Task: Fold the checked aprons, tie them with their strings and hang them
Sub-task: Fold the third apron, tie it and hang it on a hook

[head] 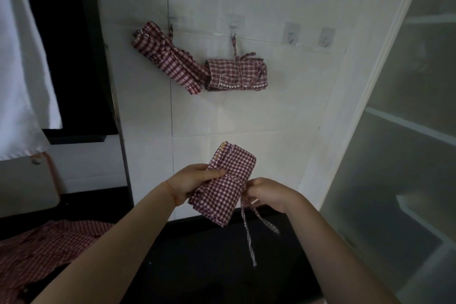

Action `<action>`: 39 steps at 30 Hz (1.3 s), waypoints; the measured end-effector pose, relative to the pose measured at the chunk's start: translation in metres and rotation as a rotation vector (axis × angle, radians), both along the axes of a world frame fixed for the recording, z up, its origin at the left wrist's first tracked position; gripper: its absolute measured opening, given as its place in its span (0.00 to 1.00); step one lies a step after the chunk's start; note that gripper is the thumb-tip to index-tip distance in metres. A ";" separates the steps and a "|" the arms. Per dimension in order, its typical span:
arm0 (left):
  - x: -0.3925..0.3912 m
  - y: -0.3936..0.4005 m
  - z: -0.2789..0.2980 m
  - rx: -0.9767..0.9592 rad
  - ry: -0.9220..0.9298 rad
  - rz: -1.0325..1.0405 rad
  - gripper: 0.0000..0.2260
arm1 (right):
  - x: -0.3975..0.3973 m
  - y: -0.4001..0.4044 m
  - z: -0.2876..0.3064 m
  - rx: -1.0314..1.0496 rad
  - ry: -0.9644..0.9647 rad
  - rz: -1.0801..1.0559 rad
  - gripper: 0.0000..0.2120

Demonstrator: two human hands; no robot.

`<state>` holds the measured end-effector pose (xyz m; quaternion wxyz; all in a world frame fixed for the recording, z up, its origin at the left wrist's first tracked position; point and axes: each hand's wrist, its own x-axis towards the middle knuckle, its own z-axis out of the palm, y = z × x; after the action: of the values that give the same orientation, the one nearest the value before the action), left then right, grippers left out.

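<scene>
A folded red-and-white checked apron (223, 185) is held up in front of the white wall. My left hand (195, 179) grips its left side, thumb across the cloth. My right hand (267, 192) pinches the apron's strings (249, 237) at the bundle's right edge; two string ends dangle below. Two tied apron bundles hang on wall hooks above: one tilted (167, 58) on the left hook, one level (237, 75) on the second hook. An unfolded checked apron (44, 249) lies on the dark counter at lower left.
Two bare clear hooks (291, 33) (326, 37) are stuck to the wall right of the hung bundles. A white towel (22, 61) hangs at far left. Frosted shelving (407, 131) stands at right. A dark counter (222, 266) runs below my hands.
</scene>
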<state>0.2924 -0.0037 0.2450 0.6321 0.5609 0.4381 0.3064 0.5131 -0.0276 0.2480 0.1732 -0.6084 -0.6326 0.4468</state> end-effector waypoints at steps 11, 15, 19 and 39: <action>-0.005 -0.009 0.014 0.099 -0.079 -0.197 0.23 | -0.009 -0.001 0.011 0.274 0.231 -0.202 0.10; -0.006 -0.003 0.016 0.139 -0.102 0.066 0.24 | -0.014 -0.007 0.007 0.393 -0.053 -0.080 0.10; -0.005 0.005 0.011 0.280 0.158 0.346 0.19 | -0.016 -0.009 0.010 0.516 -0.610 0.176 0.07; 0.014 -0.028 0.028 0.469 0.323 -0.286 0.10 | -0.010 -0.008 0.069 0.191 0.067 0.124 0.12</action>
<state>0.3067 -0.0312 0.2729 0.4447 0.7886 0.3669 0.2140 0.5027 -0.0356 0.3167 0.2236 -0.5336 -0.7025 0.4145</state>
